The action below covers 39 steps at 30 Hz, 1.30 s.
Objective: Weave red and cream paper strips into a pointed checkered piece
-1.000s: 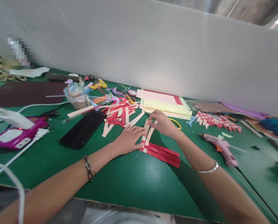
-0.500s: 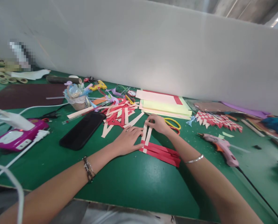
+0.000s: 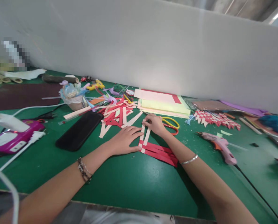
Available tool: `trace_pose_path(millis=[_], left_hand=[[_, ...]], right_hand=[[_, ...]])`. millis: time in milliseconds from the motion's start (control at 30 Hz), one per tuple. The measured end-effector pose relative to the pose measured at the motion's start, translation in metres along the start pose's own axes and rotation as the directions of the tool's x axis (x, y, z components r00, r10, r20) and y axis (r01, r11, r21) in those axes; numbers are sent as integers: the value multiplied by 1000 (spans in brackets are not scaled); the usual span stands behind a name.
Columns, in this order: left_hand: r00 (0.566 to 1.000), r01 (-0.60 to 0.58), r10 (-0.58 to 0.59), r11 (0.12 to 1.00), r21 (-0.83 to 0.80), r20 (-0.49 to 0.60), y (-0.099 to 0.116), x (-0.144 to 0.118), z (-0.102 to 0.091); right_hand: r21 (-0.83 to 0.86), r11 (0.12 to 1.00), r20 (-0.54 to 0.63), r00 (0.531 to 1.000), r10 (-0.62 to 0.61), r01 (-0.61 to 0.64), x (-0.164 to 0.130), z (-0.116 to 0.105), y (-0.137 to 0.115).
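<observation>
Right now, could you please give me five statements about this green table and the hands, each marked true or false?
1. The left hand lies palm down by the left ends of the red strips. True.
2. The right hand holds the pink glue gun. False: the right hand is at the far ends of the pale strips.
3. The red strips cross the pale strips. True.
4. The black phone lies on the purple power strip. False: the black phone lies on the green table.
5. A silver bangle circles the right wrist. True.
</observation>
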State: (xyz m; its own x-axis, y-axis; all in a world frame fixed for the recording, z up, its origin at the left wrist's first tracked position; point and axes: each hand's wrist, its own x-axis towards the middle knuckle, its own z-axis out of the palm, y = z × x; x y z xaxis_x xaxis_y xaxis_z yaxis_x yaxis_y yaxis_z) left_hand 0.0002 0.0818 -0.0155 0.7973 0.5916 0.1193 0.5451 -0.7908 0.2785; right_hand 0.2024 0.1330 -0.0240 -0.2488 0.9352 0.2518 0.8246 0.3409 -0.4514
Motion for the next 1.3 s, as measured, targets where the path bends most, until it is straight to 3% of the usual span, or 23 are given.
trace_pose_path(millis=[233, 400, 533, 633, 733, 1067, 1300], left_hand=[[1000, 4, -4, 1000, 7, -1, 0, -1, 1], [1000, 6, -6, 1000, -2, -11, 0, -1, 1], [1000, 4, -4, 1000, -5, -8, -1, -1, 2], [1000, 10, -10, 1000, 3, 6, -1, -1, 3], [1000, 12, -12, 1000, 0, 8, -2, -1, 4], [999, -11, 11, 1000, -7, -30, -5, -1, 7], [1000, 5, -5, 1000, -6, 9, -3, 0, 5]], right_hand=[[-2, 999, -55, 997, -45, 45, 2, 5, 3], [58, 995, -96, 993, -69, 75, -8, -16, 3], [137, 949, 119, 947, -299, 283, -35, -36, 1], [135, 947, 229, 921, -316, 292, -52, -39, 0], [128, 952, 266, 915, -304, 279, -56, -35, 1], [135, 942, 200, 923, -328, 306, -46, -26, 6], [157, 937, 149, 931, -333, 311, -47, -22, 4]])
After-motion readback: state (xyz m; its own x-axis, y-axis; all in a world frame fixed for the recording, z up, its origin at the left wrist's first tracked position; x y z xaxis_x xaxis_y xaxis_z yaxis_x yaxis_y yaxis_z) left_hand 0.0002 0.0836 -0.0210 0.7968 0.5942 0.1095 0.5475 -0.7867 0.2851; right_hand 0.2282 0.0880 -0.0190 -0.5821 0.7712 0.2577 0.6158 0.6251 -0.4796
